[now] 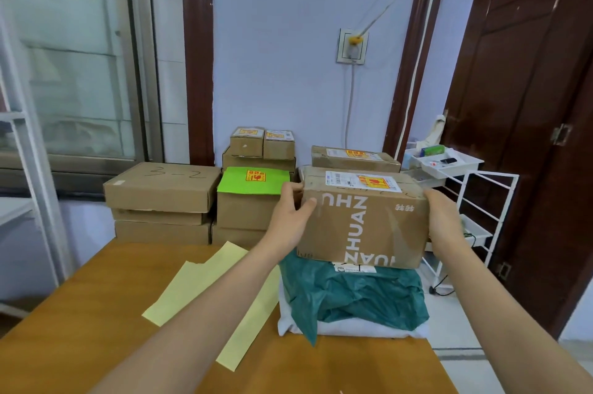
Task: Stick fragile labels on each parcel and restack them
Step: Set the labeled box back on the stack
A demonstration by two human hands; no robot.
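I hold a brown cardboard parcel [362,217] printed "ZHUAN ZHUAN" between both hands, my left hand [293,210] on its left end and my right hand [444,217] on its right end. A red-and-yellow fragile label [373,182] sits on its top over a white shipping label. The parcel rests on or just above a teal plastic mailer [353,294], which lies on a white soft parcel [359,328]. Behind stand labelled boxes: a green-topped one [253,182], two small ones [247,140] and a flat one [354,157].
Yellow backing strips [205,291] lie on the wooden table [80,329]. A stack of flat cartons marked "3-2" [162,188] stands at the back left. A white wire rack with trays [462,188] is at the right, beside a dark door [529,105].
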